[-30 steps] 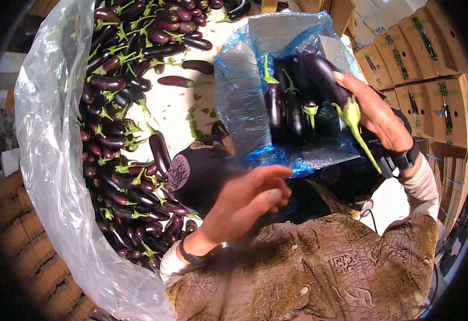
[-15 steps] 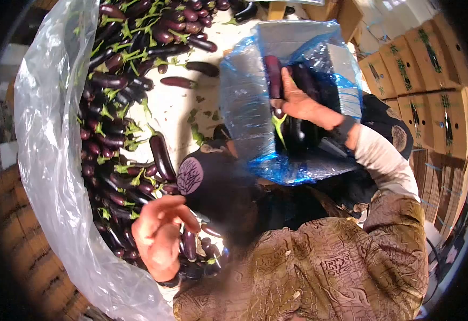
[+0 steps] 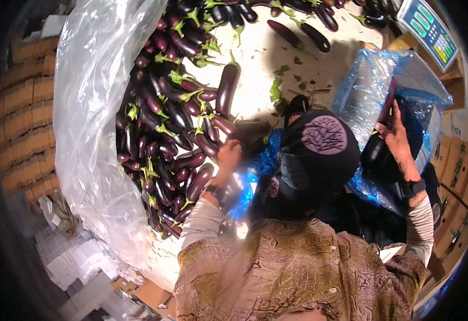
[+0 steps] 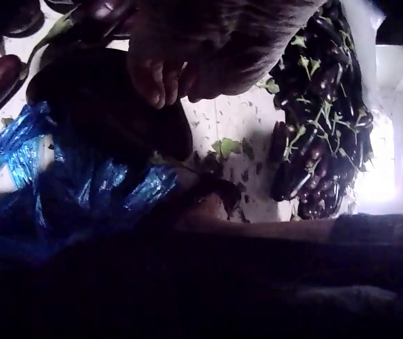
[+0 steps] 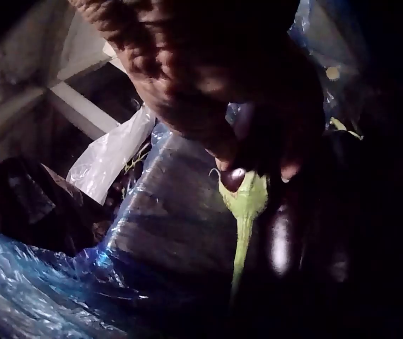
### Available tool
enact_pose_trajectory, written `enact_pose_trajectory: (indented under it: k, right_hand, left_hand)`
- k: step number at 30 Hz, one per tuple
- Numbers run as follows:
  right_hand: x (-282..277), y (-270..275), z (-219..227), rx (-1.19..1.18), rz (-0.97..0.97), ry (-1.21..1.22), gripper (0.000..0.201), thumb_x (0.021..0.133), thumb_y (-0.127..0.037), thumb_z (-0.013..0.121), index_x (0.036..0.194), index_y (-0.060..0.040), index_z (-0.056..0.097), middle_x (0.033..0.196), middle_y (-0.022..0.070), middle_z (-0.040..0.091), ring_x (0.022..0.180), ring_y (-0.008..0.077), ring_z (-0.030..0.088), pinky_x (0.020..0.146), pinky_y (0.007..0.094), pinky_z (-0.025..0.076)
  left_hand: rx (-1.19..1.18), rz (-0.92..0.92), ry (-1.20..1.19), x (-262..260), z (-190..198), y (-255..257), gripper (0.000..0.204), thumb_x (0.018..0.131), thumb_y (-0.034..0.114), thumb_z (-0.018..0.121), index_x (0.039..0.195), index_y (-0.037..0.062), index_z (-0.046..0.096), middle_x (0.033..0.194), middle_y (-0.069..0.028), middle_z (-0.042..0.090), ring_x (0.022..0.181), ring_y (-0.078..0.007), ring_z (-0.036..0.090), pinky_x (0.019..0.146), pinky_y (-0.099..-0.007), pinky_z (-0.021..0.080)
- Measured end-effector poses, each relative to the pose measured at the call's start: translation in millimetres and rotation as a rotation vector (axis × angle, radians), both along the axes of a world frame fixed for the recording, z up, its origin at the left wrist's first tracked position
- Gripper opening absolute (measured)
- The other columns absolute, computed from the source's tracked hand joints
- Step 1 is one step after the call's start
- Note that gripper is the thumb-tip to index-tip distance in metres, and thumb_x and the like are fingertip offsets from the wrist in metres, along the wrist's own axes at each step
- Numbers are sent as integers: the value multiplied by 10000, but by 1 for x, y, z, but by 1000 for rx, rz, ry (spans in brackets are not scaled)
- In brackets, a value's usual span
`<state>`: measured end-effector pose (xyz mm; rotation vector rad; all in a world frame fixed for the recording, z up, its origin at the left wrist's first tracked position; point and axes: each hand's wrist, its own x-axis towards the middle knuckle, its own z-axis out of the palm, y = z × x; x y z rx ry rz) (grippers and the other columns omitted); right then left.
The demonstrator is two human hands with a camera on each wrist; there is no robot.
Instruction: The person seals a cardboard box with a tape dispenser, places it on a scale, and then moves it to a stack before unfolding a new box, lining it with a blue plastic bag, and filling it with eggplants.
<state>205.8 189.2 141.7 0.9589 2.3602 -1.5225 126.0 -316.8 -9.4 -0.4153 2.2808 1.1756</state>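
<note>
Inside the carton lined with blue plastic (image 3: 358, 104), my right hand (image 3: 398, 144) grips an eggplant (image 3: 388, 100). In the right wrist view its green cap and stem (image 5: 244, 212) stick out between my thumb and fingers, beside more dark eggplants. My left hand (image 3: 229, 155) is at the near edge of the eggplant pile (image 3: 164, 115). A large dark eggplant (image 4: 109, 106) fills much of the left wrist view, with my left fingertips (image 4: 160, 95) overlapping it; I cannot tell whether they grip it. Crumpled blue plastic (image 4: 109, 183) lies beside that eggplant.
Clear plastic sheeting (image 3: 92, 123) borders the pile on the left. My black-trousered knee (image 3: 319, 139) stands between my hands. A scale display (image 3: 429, 32) is at the upper right, and printed cartons (image 3: 453, 166) are stacked at the right. Leaf scraps (image 3: 276, 93) litter the white surface.
My right hand lowered an eggplant into the carton and stays there. My left hand moved away from the carton, across to the pile. The head view has turned left.
</note>
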Motion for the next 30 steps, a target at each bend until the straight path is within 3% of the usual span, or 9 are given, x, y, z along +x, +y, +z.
enact_pose_trajectory:
  k: [2, 6, 10, 15, 17, 20, 25, 28, 30]
  right_hand:
    - [-1, -2, 6, -73, -13, 36, 849, 889, -167, 674, 1539, -118, 130, 1234, 101, 585, 967, 140, 590, 776, 277, 478]
    - [-2, 2, 6, -149, -31, -13, 793, 907, -264, 660, 1521, -76, 195, 1246, 94, 562, 988, 146, 567, 775, 270, 468]
    - [-1, 6, 0, -126, -72, -42, 748, 908, -334, 657, 1486, -35, 288, 1264, 79, 540, 966, 156, 566, 762, 264, 461]
    - [-6, 1, 10, -164, -59, -37, 698, 919, -337, 634, 1456, -9, 333, 1289, 91, 520, 1030, 159, 528, 765, 264, 445]
    - [-7, 1, 9, -218, -82, -37, 644, 928, -283, 610, 1446, -3, 349, 1311, 109, 509, 1070, 180, 530, 835, 283, 451]
    - [3, 18, -11, -136, -45, -17, 648, 920, -251, 604, 1445, 15, 334, 1328, 133, 505, 1151, 212, 512, 927, 314, 435]
    - [10, 32, -30, -110, -107, -11, 857, 882, -316, 653, 1497, 37, 172, 1507, 198, 312, 1323, 307, 407, 1052, 384, 374]
    - [13, 43, -38, -140, -71, 6, 872, 880, -342, 659, 1499, 35, 173, 1471, 180, 358, 1225, 274, 482, 975, 361, 433]
    - [19, 47, -40, -158, -33, 18, 875, 876, -363, 661, 1496, 34, 187, 1445, 169, 381, 1150, 250, 504, 917, 345, 453]
  left_hand:
    - [33, 99, 149, -4, -13, -13, 236, 890, 110, 599, 1094, 1, 645, 824, -42, 646, 701, -108, 595, 617, -245, 492]
    - [-166, 20, 463, -39, -19, -23, 237, 885, 143, 624, 1084, 16, 646, 815, -58, 660, 689, -107, 591, 640, -261, 501]
    - [-300, 12, 526, -68, 13, 2, 253, 867, 157, 607, 1076, 20, 647, 1016, -185, 676, 933, -316, 655, 838, -374, 505]
    - [-260, 61, 552, -84, -7, 2, 214, 857, 80, 606, 1057, 15, 644, 973, -135, 661, 892, -254, 630, 834, -333, 484]
    - [-211, 103, 563, -87, -32, -15, 193, 874, 59, 591, 1058, 24, 639, 945, -98, 668, 855, -173, 610, 804, -303, 483]
    - [-213, 153, 524, -85, -38, -30, 177, 883, 60, 588, 1049, 25, 638, 898, -86, 680, 819, -154, 614, 778, -293, 491]
    - [-211, 221, 463, -61, -49, -50, 159, 891, 70, 577, 1025, 14, 641, 815, -73, 658, 717, -129, 601, 674, -278, 491]
    - [-298, 267, 524, -50, -44, -51, 169, 880, 62, 572, 1024, 5, 639, 782, -67, 635, 687, -107, 578, 637, -259, 479]
    - [-238, 290, 559, -40, -74, -74, 195, 863, 48, 566, 1039, 3, 636, 803, -44, 627, 677, -102, 566, 626, -241, 476]
